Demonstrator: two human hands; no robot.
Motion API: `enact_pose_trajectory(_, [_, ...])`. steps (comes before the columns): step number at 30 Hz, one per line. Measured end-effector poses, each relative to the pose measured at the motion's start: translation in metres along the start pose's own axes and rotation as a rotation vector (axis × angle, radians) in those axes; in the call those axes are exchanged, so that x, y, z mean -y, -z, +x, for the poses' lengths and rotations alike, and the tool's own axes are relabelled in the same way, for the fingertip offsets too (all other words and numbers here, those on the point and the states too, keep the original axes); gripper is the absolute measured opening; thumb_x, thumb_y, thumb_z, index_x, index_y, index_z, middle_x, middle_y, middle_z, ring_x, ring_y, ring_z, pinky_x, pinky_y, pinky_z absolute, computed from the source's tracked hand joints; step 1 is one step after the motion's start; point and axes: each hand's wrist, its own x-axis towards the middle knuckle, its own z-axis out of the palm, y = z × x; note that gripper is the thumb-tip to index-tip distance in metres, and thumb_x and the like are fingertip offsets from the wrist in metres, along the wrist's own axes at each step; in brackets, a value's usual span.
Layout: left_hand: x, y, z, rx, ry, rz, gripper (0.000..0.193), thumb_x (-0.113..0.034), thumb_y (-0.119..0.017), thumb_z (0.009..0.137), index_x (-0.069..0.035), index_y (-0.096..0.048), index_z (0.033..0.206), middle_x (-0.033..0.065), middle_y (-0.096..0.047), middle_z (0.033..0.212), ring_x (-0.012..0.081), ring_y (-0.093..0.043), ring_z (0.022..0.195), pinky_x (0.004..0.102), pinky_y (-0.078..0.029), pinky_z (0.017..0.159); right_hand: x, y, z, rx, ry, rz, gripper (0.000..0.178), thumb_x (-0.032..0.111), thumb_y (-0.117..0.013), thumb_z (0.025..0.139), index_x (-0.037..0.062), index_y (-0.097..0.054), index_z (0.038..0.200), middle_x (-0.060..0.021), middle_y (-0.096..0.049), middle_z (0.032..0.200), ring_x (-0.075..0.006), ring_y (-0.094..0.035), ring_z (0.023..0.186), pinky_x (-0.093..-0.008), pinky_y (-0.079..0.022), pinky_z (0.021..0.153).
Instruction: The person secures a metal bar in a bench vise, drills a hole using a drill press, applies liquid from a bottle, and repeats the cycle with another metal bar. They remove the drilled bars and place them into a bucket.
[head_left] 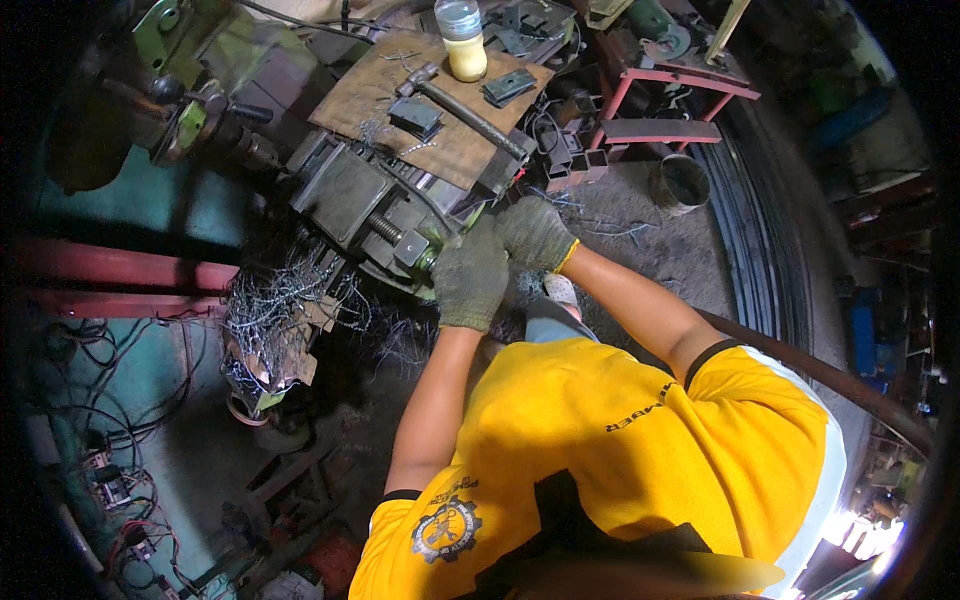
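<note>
Both of my hands wear grey-green knit work gloves and meet at the near edge of a machine vise (pixel 345 190). My left hand (pixel 470 277) is closed beside the vise's screw (pixel 385 229) and square block, at the end of a thin dark bar (pixel 425 200). Close against it, my right hand (pixel 537 233) is curled with its fingers toward the left one. What the fingers hold is hidden by the gloves. Beyond them a brown board (pixel 375 82) carries a hammer (pixel 465 112), two small stacks of metal plates (pixel 415 117) and a bottle of pale yellow liquid (pixel 464 45).
Tangled metal shavings (pixel 285 315) heap up left of the vise. A green machine (pixel 190 125) stands at the far left. To the right are a red metal stand (pixel 660 80), a bucket (pixel 680 183) and long steel bars (pixel 755 230). Cables (pixel 130 400) lie at lower left.
</note>
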Motion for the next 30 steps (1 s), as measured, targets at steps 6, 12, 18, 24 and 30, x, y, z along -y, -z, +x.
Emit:
enact_pose_trajectory(6, [-0.004,0.002,0.001,0.012,0.075,0.02,0.031,-0.024,-0.059,0.098,-0.013,-0.068,0.126,0.0211,-0.073,0.095,0.0413,-0.069,0.074,0.0526,-0.054,0.071,-0.003,0.0,0.003,0.047,0.045,0.13,0.017,0.022,-0.068,0.073,0.0057,-0.074,0.075,-0.0183,-0.07,0.072,-0.0371,-0.071,0.068,-0.05,-0.055,0.06])
enact_pose_trajectory(12, [-0.012,0.003,0.009,0.065,0.204,0.04,0.035,-0.022,-0.061,0.096,-0.014,-0.067,0.13,0.0202,-0.073,0.098,0.0422,-0.069,0.077,0.0523,-0.054,0.073,-0.02,0.009,0.019,0.402,0.172,0.378,0.024,0.026,-0.068,0.075,0.004,-0.077,0.08,-0.0213,-0.073,0.08,-0.0423,-0.071,0.074,-0.053,-0.056,0.067])
enact_pose_trajectory(18, [-0.026,0.001,0.017,0.082,0.378,0.154,0.038,-0.015,-0.065,0.09,-0.013,-0.067,0.128,0.0196,-0.073,0.106,0.0412,-0.069,0.084,0.0519,-0.053,0.076,-0.037,0.002,0.045,0.548,0.489,0.588,0.03,0.026,-0.068,0.078,0.0022,-0.079,0.094,-0.0226,-0.075,0.092,-0.041,-0.073,0.083,-0.0529,-0.058,0.074])
enact_pose_trajectory(24, [-0.034,-0.013,0.021,0.02,0.553,0.269,0.033,-0.013,-0.064,0.093,-0.009,-0.068,0.125,0.0192,-0.074,0.105,0.0385,-0.071,0.089,0.048,-0.055,0.08,-0.032,-0.021,0.036,0.417,0.518,0.621,0.024,0.02,-0.065,0.079,0.002,-0.076,0.089,-0.0209,-0.075,0.085,-0.0396,-0.074,0.08,-0.0527,-0.058,0.071])
enact_pose_trajectory(30, [-0.039,-0.019,0.026,-0.087,0.535,0.28,0.029,-0.015,-0.063,0.094,-0.006,-0.07,0.12,0.0195,-0.074,0.103,0.0404,-0.07,0.091,0.0478,-0.054,0.08,-0.03,-0.02,0.037,0.39,0.561,0.63,0.028,0.02,-0.066,0.078,0.0027,-0.075,0.098,-0.0193,-0.075,0.084,-0.037,-0.074,0.078,-0.0526,-0.058,0.069])
